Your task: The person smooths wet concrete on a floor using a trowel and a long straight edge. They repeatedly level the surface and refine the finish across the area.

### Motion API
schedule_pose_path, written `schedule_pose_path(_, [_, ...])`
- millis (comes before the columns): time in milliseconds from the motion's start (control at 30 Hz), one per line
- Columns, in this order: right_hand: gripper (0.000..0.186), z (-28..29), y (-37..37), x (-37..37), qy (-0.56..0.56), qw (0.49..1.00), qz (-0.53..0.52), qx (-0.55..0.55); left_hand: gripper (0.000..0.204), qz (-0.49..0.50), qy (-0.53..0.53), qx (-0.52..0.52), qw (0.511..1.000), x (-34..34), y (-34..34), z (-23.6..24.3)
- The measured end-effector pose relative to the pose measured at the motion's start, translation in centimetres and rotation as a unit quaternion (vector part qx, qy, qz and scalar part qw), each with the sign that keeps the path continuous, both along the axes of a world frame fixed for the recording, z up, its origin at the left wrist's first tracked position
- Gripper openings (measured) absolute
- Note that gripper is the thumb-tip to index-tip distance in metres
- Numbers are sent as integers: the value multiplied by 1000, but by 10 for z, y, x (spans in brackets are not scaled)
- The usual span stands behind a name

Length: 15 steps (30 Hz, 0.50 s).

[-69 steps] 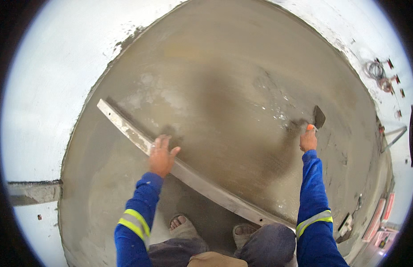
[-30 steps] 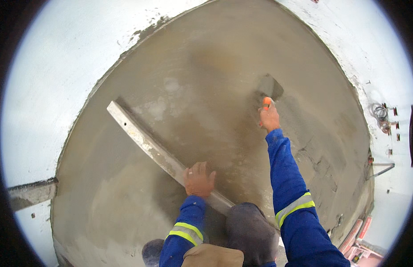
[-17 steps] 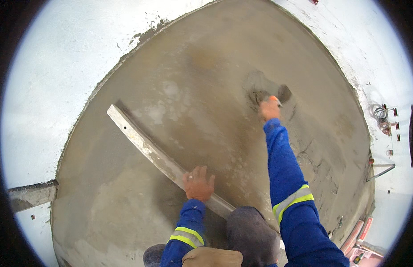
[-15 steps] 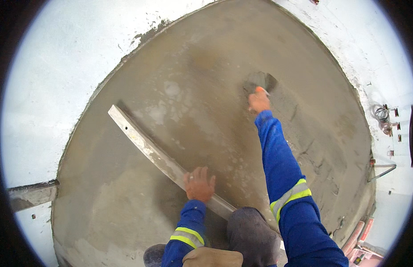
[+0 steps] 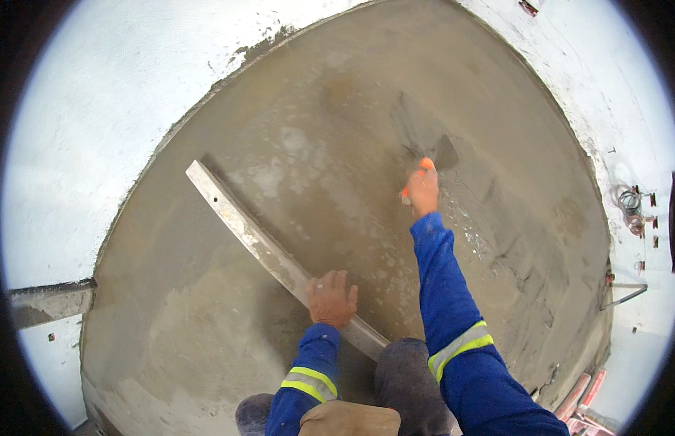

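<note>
My right hand (image 5: 422,190) is closed around the orange handle of a trowel (image 5: 444,152). Its dark blade lies on the wet grey mortar floor (image 5: 337,145), at the top edge of a rougher, ridged patch. Nearer to me, my left hand (image 5: 332,298) rests on a long pale straightedge (image 5: 259,245), its fingers stretched out over the bar and the thumb apart. The straightedge lies slantwise on the mortar, from the left down to my knee (image 5: 409,385), which hides its near end.
White walls (image 5: 83,167) enclose the mortar on both sides. A coil of wire (image 5: 629,203) and a bent metal rod (image 5: 628,296) are at the right wall. Red-and-white packs (image 5: 583,396) lie at the lower right. A wall opening with a sill (image 5: 54,301) shows at left.
My right hand has drawn the trowel a short way toward me, and fresh marks show on the mortar behind it. My left hand stays on the straightedge; the view has shifted slightly.
</note>
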State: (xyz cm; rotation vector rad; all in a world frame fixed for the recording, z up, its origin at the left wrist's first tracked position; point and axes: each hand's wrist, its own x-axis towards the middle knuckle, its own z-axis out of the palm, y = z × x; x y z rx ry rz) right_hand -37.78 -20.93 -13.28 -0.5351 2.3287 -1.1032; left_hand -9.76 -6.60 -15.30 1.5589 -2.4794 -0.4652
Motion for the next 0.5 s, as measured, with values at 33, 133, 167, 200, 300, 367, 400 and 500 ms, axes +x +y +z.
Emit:
schedule_pose_path(33, [54,23,-22,23,-79,996,14,-32,44,12,-11,2,1000,10,0,0])
schedule_pose_path(133, [49,-8,-57,-26,-8,997,78,-24,44,-14,5,10,1000,-13,1,0])
schedule_pose_path(167, [46,2,-70,-17,-44,996,78,-8,44,-7,-5,7,1000,-7,0,1])
schedule_pose_path(200, [44,12,-78,-5,-80,994,77,8,44,0,-15,4,1000,-2,-1,2])
schedule_pose_path(300, [40,14,-85,7,26,999,-4,46,44,1,-3,6,1000,4,0,-4])
schedule_pose_path(367, [39,6,-83,-10,110,988,101,36,44,-5,-6,7,1000,-1,0,-4])
schedule_pose_path(400, [39,1,-82,-20,151,976,152,32,44,-8,-7,7,1000,-3,0,-3])
schedule_pose_path(500, [42,10,-93,-14,104,982,132,82,45,0,-3,22,1000,1,0,3])
